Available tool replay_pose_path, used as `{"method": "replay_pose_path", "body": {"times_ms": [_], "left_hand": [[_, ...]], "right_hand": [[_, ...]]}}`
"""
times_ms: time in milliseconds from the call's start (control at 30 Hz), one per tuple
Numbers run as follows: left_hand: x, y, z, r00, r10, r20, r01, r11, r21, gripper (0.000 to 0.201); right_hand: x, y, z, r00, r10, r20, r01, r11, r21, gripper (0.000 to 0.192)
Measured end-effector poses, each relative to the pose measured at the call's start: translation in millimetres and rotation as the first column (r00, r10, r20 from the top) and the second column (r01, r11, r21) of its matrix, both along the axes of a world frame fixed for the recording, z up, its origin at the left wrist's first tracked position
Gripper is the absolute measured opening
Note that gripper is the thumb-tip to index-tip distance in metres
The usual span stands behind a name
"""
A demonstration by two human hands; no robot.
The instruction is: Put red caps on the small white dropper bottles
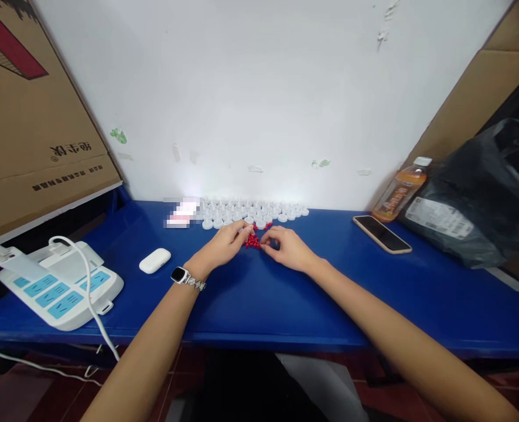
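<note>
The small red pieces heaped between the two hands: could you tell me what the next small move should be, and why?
Probably pinch one piece from the small red pieces with the left hand, since both hands' fingertips already rest at the pile, the right hand opposite, and the rows of small white round caps lie just behind.

I see a smooth blue tabletop with a faint sheen. The small red beads look like glossy plastic, the round white caps like matt plastic. The white earbud case shines smoothly. The brown cardboard box is matt; the crumpled black plastic bag glistens.
</note>
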State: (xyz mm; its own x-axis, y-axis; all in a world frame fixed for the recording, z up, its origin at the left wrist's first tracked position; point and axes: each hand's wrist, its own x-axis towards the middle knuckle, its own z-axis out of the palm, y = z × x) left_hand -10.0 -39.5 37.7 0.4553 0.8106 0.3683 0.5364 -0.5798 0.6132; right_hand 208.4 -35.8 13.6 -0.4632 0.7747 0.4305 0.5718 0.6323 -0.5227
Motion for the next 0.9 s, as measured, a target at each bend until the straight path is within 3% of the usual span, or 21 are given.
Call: {"method": "replay_pose_path", "body": {"times_ms": [167,433,500,567,633,700,800,900], "left_hand": [[1,-1,-1.1,1.0,-0.016,-0.005,0.016,1.0,-0.024,0.039],[2,1,-4.3,1.0,-0.012,-0.016,0.011,0.999,-0.031,0.04],[3,1,-5.3,1.0,-0.019,-0.02,0.019,0.999,-0.041,0.04],[4,0,-6.5,0.999,-0.031,-0.022,0.029,0.997,-0.067,0.037],[7,-1,-8.5,0.998,-0.048,-0.029,0.046,0.995,-0.088,0.031],[9,-2,-11.2,0.997,-0.061,-0.042,0.057,0.994,-0.092,0.027],[11,-1,-15.3,0.996,-0.067,-0.054,0.062,0.994,-0.094,0.024],[12,-1,-17.7,0.997,-0.063,-0.054,0.058,0.993,-0.101,0.027]], "right_hand": [[4,2,0.2,0.985,0.029,0.172,-0.039,0.998,0.057,0.006],[-1,0,-0.3,0.979,-0.001,0.206,-0.017,0.996,0.084,0.006],[-2,-1,0.9,0.992,-0.015,0.122,0.006,0.997,0.073,0.006],[-3,1,1.6,0.995,-0.047,-0.083,0.047,0.999,-0.007,0.01],[-4,4,1.5,0.932,-0.089,-0.352,0.03,0.985,-0.17,0.02],[-6,7,1.2,0.822,-0.12,-0.556,-0.064,0.952,-0.3,0.031],[-11,7,2.1,0.729,-0.124,-0.673,-0.16,0.925,-0.344,0.039],[-15,4,4.8,0.721,-0.127,-0.681,-0.159,0.926,-0.342,0.04]]}}
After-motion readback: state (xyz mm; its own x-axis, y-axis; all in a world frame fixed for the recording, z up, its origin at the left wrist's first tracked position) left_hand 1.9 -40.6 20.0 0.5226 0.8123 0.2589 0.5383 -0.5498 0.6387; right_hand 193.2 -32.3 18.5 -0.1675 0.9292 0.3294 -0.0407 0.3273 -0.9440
